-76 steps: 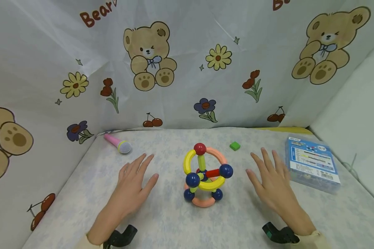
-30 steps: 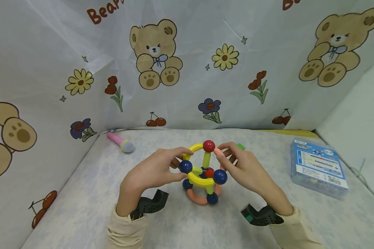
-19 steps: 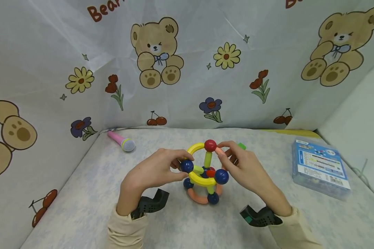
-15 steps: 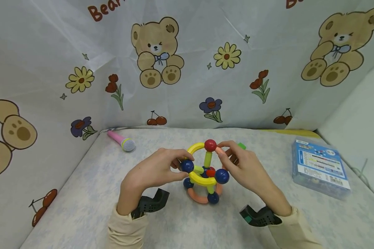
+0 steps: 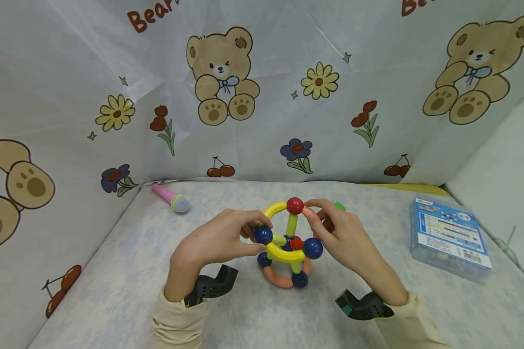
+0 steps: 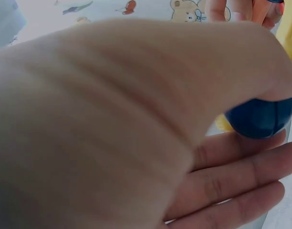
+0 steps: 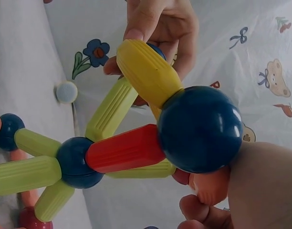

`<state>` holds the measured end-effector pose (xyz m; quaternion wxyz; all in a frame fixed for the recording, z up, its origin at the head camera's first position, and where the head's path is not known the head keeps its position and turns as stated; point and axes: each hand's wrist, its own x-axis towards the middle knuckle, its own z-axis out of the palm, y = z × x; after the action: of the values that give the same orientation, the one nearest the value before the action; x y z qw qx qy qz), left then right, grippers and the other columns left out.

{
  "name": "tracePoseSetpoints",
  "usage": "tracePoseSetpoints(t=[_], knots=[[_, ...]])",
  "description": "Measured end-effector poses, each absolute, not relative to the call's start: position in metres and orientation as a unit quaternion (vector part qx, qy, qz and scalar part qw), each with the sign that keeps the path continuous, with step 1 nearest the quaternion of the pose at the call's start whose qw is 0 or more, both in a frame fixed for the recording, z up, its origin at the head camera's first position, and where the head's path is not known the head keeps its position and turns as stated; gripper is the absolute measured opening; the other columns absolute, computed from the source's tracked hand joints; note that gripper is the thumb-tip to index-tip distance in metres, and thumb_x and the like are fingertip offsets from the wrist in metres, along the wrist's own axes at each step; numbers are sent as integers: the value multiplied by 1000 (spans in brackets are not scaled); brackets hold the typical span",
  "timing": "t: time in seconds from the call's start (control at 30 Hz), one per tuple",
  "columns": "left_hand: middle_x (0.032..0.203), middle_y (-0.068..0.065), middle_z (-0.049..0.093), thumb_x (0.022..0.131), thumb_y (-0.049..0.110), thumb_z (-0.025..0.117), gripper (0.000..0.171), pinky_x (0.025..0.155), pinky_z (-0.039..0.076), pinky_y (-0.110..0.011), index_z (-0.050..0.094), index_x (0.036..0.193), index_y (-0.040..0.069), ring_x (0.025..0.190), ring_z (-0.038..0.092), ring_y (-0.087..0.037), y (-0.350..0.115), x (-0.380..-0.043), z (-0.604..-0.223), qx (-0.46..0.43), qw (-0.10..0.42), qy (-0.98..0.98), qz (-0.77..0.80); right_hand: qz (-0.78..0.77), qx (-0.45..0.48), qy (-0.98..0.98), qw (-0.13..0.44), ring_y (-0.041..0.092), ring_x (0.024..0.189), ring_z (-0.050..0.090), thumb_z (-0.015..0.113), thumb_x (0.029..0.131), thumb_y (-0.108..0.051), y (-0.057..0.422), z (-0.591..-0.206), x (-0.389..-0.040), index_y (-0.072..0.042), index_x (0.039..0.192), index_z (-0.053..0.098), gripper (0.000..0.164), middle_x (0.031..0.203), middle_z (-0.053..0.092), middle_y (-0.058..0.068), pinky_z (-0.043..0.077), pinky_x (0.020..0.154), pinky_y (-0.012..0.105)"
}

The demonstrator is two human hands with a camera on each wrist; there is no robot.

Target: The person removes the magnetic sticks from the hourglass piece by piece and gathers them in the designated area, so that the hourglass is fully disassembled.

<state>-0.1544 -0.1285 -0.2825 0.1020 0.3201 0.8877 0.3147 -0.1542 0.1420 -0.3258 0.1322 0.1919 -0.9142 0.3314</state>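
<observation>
A magnetic ball-and-rod model (image 5: pixel 291 225) stands upright mid-table in the head view, with a red ball (image 5: pixel 295 205) on top. Its upper ring joins yellow curved rods (image 5: pixel 284 254) and a salmon curved rod (image 7: pixel 213 187) to blue balls. My left hand (image 5: pixel 220 237) holds the left blue ball (image 5: pixel 263 235) and the yellow rod ends there between thumb and fingers. On the other side, my right hand (image 5: pixel 345 235) pinches the salmon rod close to the red ball. A red straight rod (image 7: pixel 127 148) runs inward from the right blue ball (image 7: pixel 201 129). Whether the base touches the table cannot be told.
A pink toy microphone (image 5: pixel 170 197) lies at the back left. Behind my right hand a green block (image 5: pixel 339 206) is partly hidden. The blue-labelled plastic box (image 5: pixel 450 238) lies at right. A bear-print cloth (image 5: pixel 244 145) hangs behind the table.
At first both hands hovered with spread fingers on either side of the model. They moved inward and took hold of its upper ring, which turned slightly. Over the last second they barely move.
</observation>
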Motion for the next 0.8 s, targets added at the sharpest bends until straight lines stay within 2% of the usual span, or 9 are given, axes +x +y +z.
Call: tracePoseSetpoints(t=[0.53,0.8], knots=[[99,6,75,91,17,81,34,85,57,-27,68,122,12,88,67,-4,-130,-156,-284,333,91,885,314,327,200,-908,169,10,59,50,55,109,-31,141,-328,-155,-14,131,66,30,71,59,-8,43,51,24],[99,5,75,90,18,82,34,84,56,-28,69,121,13,87,68,-5,-131,-156,-284,327,90,886,316,328,200,-899,212,9,58,50,60,106,-20,142,-329,-157,-10,131,66,28,73,60,-4,43,50,23]])
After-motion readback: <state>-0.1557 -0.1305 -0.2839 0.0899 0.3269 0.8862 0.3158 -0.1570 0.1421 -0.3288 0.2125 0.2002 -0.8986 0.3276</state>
